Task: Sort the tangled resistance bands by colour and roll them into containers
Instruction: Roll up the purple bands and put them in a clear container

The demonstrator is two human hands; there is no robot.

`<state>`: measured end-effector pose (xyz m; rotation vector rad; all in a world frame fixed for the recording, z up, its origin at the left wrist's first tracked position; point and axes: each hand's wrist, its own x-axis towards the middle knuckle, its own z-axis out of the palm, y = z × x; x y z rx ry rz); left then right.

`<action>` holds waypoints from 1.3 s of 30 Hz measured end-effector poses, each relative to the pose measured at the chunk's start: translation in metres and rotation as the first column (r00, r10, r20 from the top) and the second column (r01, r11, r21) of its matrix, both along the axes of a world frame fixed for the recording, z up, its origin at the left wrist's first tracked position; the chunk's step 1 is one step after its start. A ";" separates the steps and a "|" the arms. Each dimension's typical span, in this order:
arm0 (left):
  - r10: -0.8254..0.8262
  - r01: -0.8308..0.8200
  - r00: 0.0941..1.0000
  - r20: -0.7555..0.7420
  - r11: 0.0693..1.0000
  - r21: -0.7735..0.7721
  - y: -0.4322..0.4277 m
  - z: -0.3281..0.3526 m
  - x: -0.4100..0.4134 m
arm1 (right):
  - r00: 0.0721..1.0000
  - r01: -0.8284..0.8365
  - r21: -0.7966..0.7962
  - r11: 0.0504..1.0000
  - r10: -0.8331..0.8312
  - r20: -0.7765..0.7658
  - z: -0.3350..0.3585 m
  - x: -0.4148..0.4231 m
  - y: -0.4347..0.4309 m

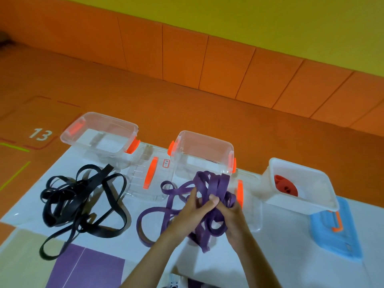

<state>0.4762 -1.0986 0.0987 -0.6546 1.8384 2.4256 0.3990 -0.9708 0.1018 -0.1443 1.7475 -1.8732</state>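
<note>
Gripping the purple bands [216,183] near the middle container [203,135] are left hand [188,207] and right hand [228,214] — red band [283,185] boxed, black bands [83,204] loose.

Black bands [83,206] sprawl across the left and purple bands [209,190] fill the middle, with a narrow bare lane of white surface [137,204] between them. A clear lid [145,175] blocks the gap between the left clear container [112,119] and the middle clear container [207,150], both open-topped.
</note>
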 end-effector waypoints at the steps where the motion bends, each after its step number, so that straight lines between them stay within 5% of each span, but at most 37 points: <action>1: 0.015 -0.015 1.000 -0.019 1.000 0.014 0.000 0.003 0.000 | 1.000 -0.017 -0.015 1.000 0.017 0.005 0.000 0.001 -0.001; 11: 0.332 -0.343 0.939 0.088 0.923 0.173 -0.033 0.008 0.009 | 0.993 -0.006 -0.067 0.998 0.014 0.119 -0.008 -0.026 0.015; 19: 0.146 -0.123 0.964 0.222 0.986 -0.116 -0.063 -0.006 0.019 | 0.987 -0.022 -0.050 0.998 0.030 0.161 -0.021 -0.028 0.021; 22: 0.128 -0.099 0.967 0.221 0.985 -0.141 -0.072 -0.013 0.024 | 0.999 -0.037 0.078 0.996 0.035 0.033 -0.018 -0.025 0.022; 26: 0.187 -0.156 0.959 0.211 0.976 -0.155 -0.092 -0.021 0.022 | 0.994 0.059 0.139 0.989 -0.072 0.087 -0.022 -0.035 0.026; 29: 0.108 -0.044 0.960 0.256 0.968 -0.246 -0.101 -0.023 0.021 | 0.998 0.047 0.182 0.982 -0.052 0.024 -0.019 -0.039 0.030; 39: 0.262 -0.051 0.894 0.365 0.866 -0.497 -0.125 -0.059 0.042 | 0.982 0.092 -0.004 0.996 -0.092 -0.162 -0.001 -0.043 0.034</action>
